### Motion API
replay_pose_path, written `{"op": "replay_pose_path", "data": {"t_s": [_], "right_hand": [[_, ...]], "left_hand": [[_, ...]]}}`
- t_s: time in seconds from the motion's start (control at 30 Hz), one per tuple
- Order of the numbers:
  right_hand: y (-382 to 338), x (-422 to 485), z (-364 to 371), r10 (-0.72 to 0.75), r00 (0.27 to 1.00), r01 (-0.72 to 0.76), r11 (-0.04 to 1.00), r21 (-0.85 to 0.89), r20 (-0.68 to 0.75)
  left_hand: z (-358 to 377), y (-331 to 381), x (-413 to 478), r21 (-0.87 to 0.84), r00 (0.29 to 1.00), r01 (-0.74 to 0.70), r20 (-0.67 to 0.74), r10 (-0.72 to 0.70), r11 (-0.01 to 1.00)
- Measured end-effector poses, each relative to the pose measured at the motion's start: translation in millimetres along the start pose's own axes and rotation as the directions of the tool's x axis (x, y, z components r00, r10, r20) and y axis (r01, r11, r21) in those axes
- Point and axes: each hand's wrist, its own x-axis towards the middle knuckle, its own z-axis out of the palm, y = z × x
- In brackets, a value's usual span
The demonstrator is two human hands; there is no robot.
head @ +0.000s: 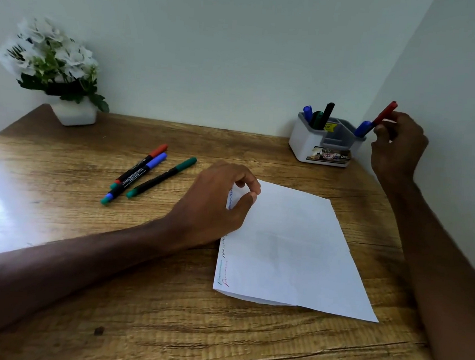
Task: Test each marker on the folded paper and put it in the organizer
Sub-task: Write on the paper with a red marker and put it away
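A folded white paper [290,249] lies on the wooden desk, with coloured scribbles along its left edge. My left hand [214,206] rests on that edge with fingers curled, pinching the paper's upper left corner. My right hand [398,147] pinches a red-capped marker [385,113] just right of the white-and-grey organizer [322,146], its lower end at the organizer's right compartment. Blue, green and black markers [319,115] stand in the left compartment, and a blue one [362,128] in the right. Three markers lie left of the paper: red [144,162], blue [137,176], green [162,176].
A white pot with white flowers [54,71] stands at the back left corner of the desk [163,316]. Walls close the desk at the back and on the right. Bright glare covers the desk's left edge.
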Motion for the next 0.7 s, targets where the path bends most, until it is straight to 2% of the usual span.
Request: {"op": "replay_pose_path", "data": {"t_s": [0.13,0.23,0.47,0.7], "right_hand": [[-6.4,-0.1,-5.6,-0.052,0.995,0.058,0.996,0.069,-0.087],[-4.1,0.0,-4.4,-0.131,0.991,0.131,0.991,0.007,-0.034],[12.9,-13.0,3.2,-0.159,0.978,0.169,0.983,-0.067,0.136],[-5.4,-18.7,-5.3,-0.115,0.991,0.118,0.992,-0.032,0.070]], "left_hand": [[-0.3,0.4,-0.4,0.007,1.000,0.007,0.012,-0.007,1.000],[-0.7,0.3,-0.4,0.008,1.000,0.001,0.011,-0.001,1.000],[-0.2,0.8,-0.5,0.008,1.000,0.001,0.005,-0.001,1.000],[0.1,-0.2,-0.6,0.008,1.000,-0.010,0.001,0.010,1.000]]}}
